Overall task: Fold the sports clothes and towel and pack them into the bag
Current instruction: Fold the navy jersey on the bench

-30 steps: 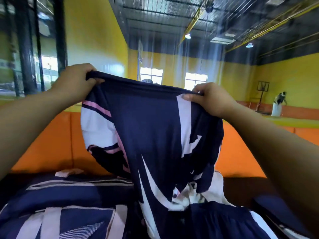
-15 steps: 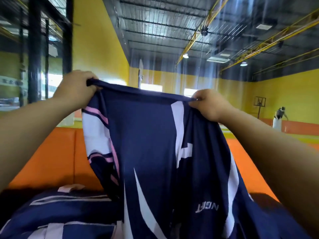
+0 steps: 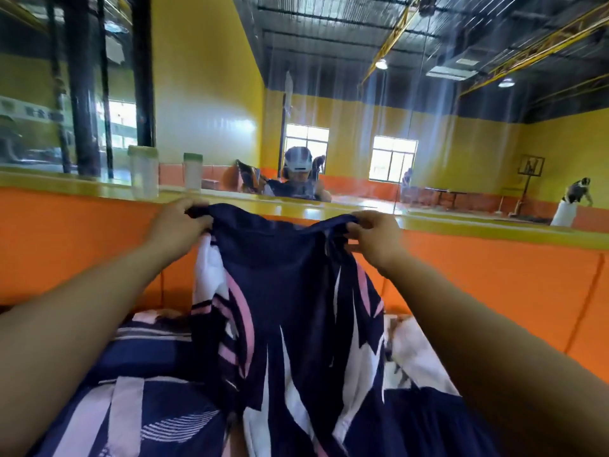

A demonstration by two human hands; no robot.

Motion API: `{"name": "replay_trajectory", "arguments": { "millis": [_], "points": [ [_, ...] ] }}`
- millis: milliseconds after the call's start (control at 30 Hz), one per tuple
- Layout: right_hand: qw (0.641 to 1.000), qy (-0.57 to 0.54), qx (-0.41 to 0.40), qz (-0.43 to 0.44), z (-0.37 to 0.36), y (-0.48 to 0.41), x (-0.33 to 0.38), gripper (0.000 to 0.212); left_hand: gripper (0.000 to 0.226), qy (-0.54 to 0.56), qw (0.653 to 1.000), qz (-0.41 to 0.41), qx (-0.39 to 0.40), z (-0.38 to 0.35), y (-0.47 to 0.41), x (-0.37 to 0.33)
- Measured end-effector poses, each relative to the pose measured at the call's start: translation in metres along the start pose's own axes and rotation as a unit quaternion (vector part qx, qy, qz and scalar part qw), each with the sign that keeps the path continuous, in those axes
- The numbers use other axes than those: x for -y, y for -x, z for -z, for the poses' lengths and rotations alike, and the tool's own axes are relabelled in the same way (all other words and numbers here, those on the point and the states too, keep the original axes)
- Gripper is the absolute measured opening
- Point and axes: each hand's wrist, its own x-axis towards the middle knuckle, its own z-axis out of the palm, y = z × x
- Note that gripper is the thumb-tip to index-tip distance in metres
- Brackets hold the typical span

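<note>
navy jersey (image 3: 290, 291) in both hands (image 3: 179, 222) (image 3: 375, 235)

One wide-angle head view, facing forward and slightly down, garment (image 3: 290, 291) close ahead, orange wall (image 3: 82, 232) just beyond.

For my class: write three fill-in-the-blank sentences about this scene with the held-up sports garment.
The navy patterned sports garment, gripped at its top edge by the left hand and the right hand, has white and ____ stripes.
The padded wall behind it is ____.
On the yellow ledge stand ____ translucent containers with green lids.
Missing words: pink, orange, two.
</note>
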Motion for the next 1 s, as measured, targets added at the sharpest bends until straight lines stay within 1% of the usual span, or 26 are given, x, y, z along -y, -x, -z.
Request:
{"name": "replay_trajectory", "arguments": {
  "millis": [67, 133, 167, 200, 233, 300, 367, 433, 500, 600, 633, 700, 767, 833, 933, 967, 1000],
  "points": [
    [0.998, 0.05, 0.043, -0.002, -0.01, 0.004, -0.018, 0.014, 0.052, -0.107, 0.993, -0.014, 0.055, -0.013, 0.013, 0.015],
    [0.983, 0.17, 0.068, -0.023, -0.015, 0.01, -0.041, 0.05, 0.066, -0.191, 0.977, -0.032, 0.087, -0.031, 0.032, 0.029],
    [0.973, 0.218, 0.073, -0.032, -0.016, 0.017, -0.05, 0.059, 0.068, -0.208, 0.972, -0.039, 0.098, -0.041, 0.045, 0.036],
    [0.965, 0.248, 0.079, -0.036, -0.017, 0.026, -0.058, 0.061, 0.067, -0.211, 0.97, -0.04, 0.11, -0.05, 0.055, 0.046],
    [0.961, 0.259, 0.091, -0.036, -0.017, 0.037, -0.066, 0.058, 0.063, -0.222, 0.966, -0.042, 0.124, -0.058, 0.07, 0.052],
    [0.957, 0.26, 0.124, -0.045, -0.016, 0.062, -0.082, 0.047, 0.047, -0.243, 0.954, -0.059, 0.165, -0.072, 0.099, 0.064],
    [0.943, 0.287, 0.154, -0.061, -0.014, 0.09, -0.099, 0.038, 0.029, -0.222, 0.946, -0.082, 0.222, -0.087, 0.134, 0.071],
    [0.926, 0.323, 0.185, -0.065, -0.01, 0.115, -0.118, 0.036, 0.017, -0.178, 0.941, -0.086, 0.275, -0.099, 0.17, 0.073],
    [0.912, 0.343, 0.209, -0.082, -0.004, 0.138, -0.134, 0.038, 0.02, -0.164, 0.93, -0.076, 0.321, -0.111, 0.199, 0.078],
    [0.9, 0.351, 0.229, -0.12, 0.008, 0.167, -0.155, 0.038, 0.039, -0.223, 0.897, -0.082, 0.372, -0.125, 0.232, 0.086],
    [0.89, 0.367, 0.236, -0.13, 0.011, 0.176, -0.161, 0.042, 0.048, -0.24, 0.887, -0.079, 0.386, -0.129, 0.24, 0.087],
    [0.873, 0.396, 0.25, -0.14, 0.016, 0.193, -0.172, 0.054, 0.064, -0.267, 0.871, -0.075, 0.405, -0.135, 0.253, 0.091],
    [0.865, 0.406, 0.258, -0.142, 0.017, 0.206, -0.18, 0.055, 0.068, -0.292, 0.86, -0.09, 0.408, -0.14, 0.262, 0.097],
    [0.865, 0.412, 0.252, -0.136, 0.014, 0.214, -0.185, 0.043, 0.056, -0.271, 0.872, -0.082, 0.398, -0.139, 0.266, 0.103],
    [0.866, 0.422, 0.233, -0.132, 0.011, 0.221, -0.189, 0.015, 0.03, -0.22, 0.901, -0.043, 0.371, -0.131, 0.267, 0.105],
    [0.872, 0.412, 0.226, -0.138, 0.01, 0.223, -0.19, 0.009, 0.024, -0.223, 0.905, -0.04, 0.359, -0.126, 0.266, 0.105],
    [0.885, 0.385, 0.215, -0.15, 0.011, 0.224, -0.189, 0.005, 0.021, -0.229, 0.908, -0.039, 0.348, -0.122, 0.266, 0.107]
  ]
}}
